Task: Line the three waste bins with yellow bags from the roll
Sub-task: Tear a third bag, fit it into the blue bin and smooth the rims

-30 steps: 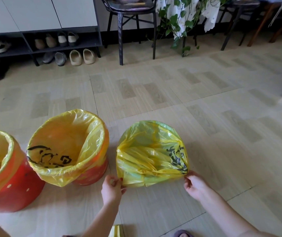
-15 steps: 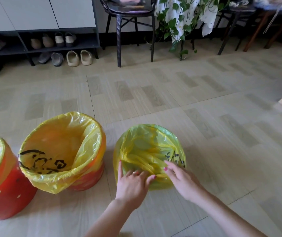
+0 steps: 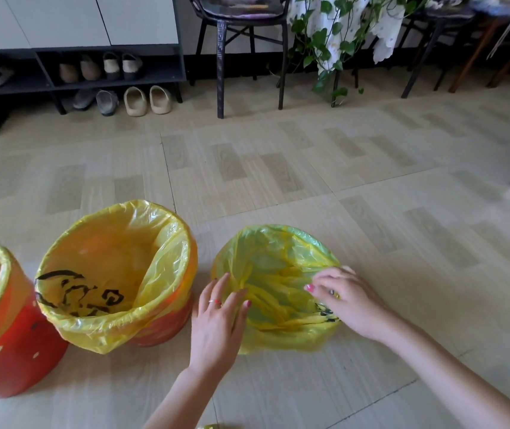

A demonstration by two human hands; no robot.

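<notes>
Yellow bag [image 3: 278, 267] mouth faces up over third bin; left hand [image 3: 216, 317], right hand [image 3: 346, 301] fingers spread, pressing rim.

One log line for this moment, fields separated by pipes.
stage: third bin lining | left hand: fingers on bag near rim | right hand: fingers on bag | middle bin: lined | left bin: lined

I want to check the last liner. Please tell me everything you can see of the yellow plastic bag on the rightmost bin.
The thin, translucent yellow plastic bag drapes over the rightmost bin, hiding it fully. It looks greenish where the bin shows through. Its mouth is folded over the rim; its middle sags inward in long creases. Black print shows near the right edge. The left hand rests on its near-left rim with straight fingers; the right hand touches its right rim. It stands on the tiled floor.
</notes>
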